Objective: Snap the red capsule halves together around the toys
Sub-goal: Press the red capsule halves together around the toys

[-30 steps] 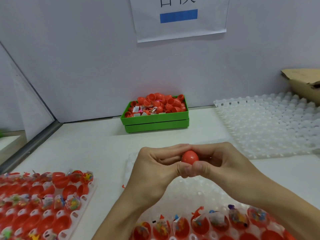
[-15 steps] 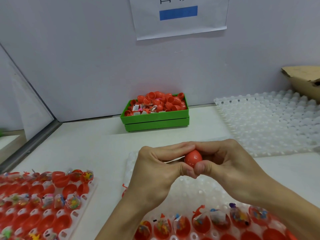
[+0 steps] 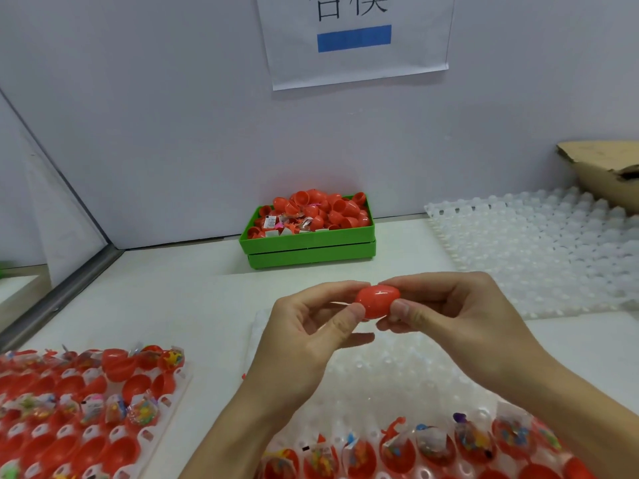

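Note:
A closed red capsule [image 3: 377, 300] lies sideways in mid-air between both hands, above a clear dimpled tray [image 3: 387, 371]. My left hand [image 3: 311, 326] pinches its left end between thumb and forefinger. My right hand [image 3: 446, 309] pinches the right end the same way. Along the near edge of that tray stand red capsule halves with bagged toys [image 3: 432, 447] in them. The capsule's seam and contents are not visible.
A second tray of red halves and toys [image 3: 83, 406] sits at the near left. A green bin [image 3: 307, 243] heaped with red halves stands against the back wall. Stacked clear trays [image 3: 539, 250] and a cardboard box [image 3: 608, 171] lie at the right.
Both hands have loosened from a tight two-handed squeeze to fingertip pinches, so most of the capsule now shows. It has turned to lie lengthwise between the hands.

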A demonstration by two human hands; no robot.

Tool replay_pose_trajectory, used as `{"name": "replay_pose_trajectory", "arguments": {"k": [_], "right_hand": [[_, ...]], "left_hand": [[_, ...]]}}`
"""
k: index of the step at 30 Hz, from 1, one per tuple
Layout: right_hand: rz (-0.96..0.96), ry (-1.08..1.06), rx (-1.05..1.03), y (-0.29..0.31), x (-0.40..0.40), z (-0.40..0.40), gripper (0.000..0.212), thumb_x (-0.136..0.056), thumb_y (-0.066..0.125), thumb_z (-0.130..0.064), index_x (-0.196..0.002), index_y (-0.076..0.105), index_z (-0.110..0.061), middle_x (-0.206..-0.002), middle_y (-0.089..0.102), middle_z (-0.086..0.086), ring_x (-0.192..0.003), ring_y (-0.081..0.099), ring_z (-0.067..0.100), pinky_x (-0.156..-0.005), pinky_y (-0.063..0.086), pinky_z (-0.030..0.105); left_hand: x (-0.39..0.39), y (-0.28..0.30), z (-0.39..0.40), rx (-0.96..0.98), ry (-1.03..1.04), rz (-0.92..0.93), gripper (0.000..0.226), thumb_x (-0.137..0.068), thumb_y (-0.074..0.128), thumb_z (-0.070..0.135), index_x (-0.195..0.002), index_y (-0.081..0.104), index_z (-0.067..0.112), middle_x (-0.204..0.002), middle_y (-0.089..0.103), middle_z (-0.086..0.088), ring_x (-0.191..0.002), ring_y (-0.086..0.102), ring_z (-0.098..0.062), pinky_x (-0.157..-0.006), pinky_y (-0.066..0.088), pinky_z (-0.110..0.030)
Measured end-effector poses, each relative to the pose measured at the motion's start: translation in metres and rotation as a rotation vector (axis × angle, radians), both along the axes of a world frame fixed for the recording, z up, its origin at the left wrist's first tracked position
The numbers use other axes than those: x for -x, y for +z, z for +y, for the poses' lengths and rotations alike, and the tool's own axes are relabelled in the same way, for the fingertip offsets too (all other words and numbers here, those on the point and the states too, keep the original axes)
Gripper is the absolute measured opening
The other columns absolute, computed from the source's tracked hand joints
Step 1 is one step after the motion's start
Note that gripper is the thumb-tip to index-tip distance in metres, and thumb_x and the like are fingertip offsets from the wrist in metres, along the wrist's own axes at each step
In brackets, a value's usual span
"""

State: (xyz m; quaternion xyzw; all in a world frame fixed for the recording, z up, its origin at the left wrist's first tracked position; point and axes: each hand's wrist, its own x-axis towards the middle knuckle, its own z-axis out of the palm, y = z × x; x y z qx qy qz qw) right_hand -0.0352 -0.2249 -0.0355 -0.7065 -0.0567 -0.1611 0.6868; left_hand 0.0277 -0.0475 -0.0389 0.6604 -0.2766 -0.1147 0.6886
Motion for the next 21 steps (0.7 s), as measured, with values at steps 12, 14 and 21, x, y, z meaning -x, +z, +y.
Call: {"name": "replay_pose_trajectory", "arguments": {"k": [12,14,21], "right_hand": [[-0.014,-0.024,0.178,0.0048,0.0046,0.0030,0.028,-0.080,0.072,0.008,-0.092,0.079,-0.017,-0.083,0.078,-0.001,-0.077,0.074,0.011,-0.070,0.054,0.014],[0.007,-0.016,0.177,0.0053,0.0040,0.0019,0.029,-0.081,0.072,0.007,-0.094,0.079,-0.017,-0.084,0.078,-0.002,-0.080,0.075,0.011,-0.073,0.055,0.014],[0.141,0.016,0.055,0.0012,0.0003,-0.0007,0.032,-0.082,0.068,-0.028,-0.112,0.070,-0.017,-0.093,0.078,0.002,-0.088,0.075,0.017,-0.076,0.058,0.020]], "left_hand": [[0.0032,0.0051,0.0002,-0.075,0.055,-0.153,0.036,-0.066,0.080,0.018,-0.102,0.079,0.013,-0.081,0.070,-0.001,-0.076,0.069,-0.010,-0.070,0.055,-0.017],[0.0035,0.0064,-0.0002,-0.077,0.058,-0.164,0.036,-0.066,0.080,0.018,-0.101,0.079,0.015,-0.083,0.070,-0.002,-0.078,0.070,-0.012,-0.072,0.057,-0.020],[0.0052,0.0063,0.0001,-0.227,0.292,-0.481,0.041,-0.071,0.085,0.006,-0.103,0.075,0.029,-0.089,0.064,0.013,-0.090,0.066,-0.009,-0.075,0.055,-0.014]]}}
